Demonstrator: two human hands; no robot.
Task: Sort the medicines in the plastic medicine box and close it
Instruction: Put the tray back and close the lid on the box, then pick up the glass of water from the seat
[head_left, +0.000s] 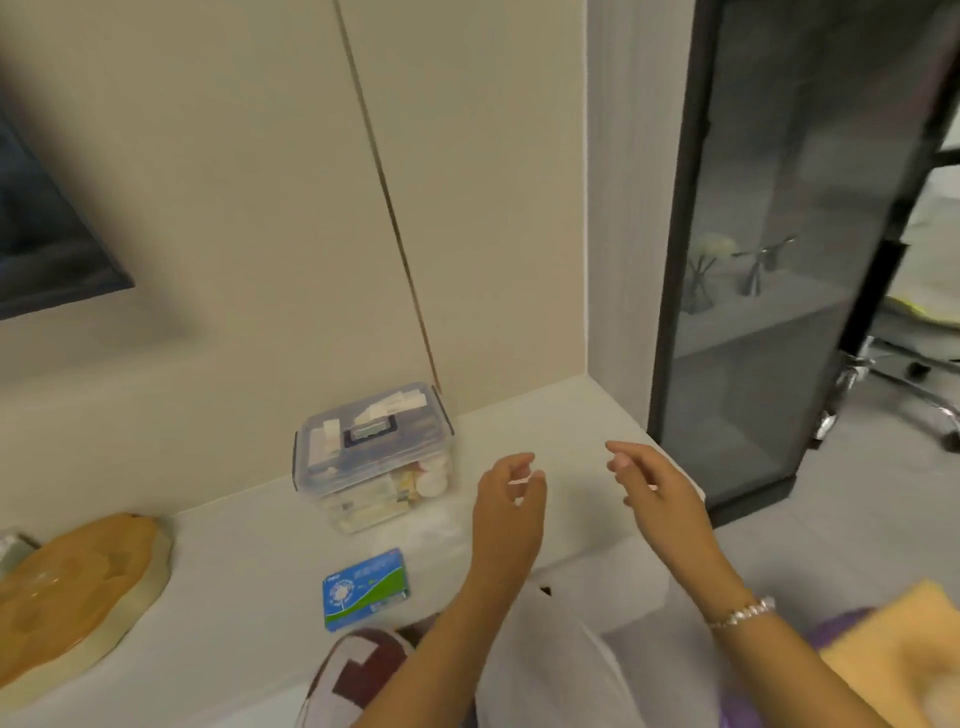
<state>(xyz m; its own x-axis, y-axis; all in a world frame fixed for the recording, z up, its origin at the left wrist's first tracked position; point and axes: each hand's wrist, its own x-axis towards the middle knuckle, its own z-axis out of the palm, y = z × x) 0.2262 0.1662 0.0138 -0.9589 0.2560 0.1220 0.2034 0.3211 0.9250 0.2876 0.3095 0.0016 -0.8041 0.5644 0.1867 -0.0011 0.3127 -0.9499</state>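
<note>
A clear plastic medicine box (371, 457) stands on the white counter near the wall, its lid on, a dark handle on top and packets and bottles visible inside. In front of it lies a blue and green medicine packet (366, 587). My left hand (511, 501) hovers to the right of the box, fingers curled and apart, holding nothing. My right hand (654, 486) is further right, also open and empty, with a bracelet on its wrist.
A flat wooden tray (72, 587) lies at the counter's left end. A dark glass-door cabinet (769, 260) stands on the right, past the counter's end. A patterned cloth (358, 670) and a yellow cushion (893, 660) are near the lower edge.
</note>
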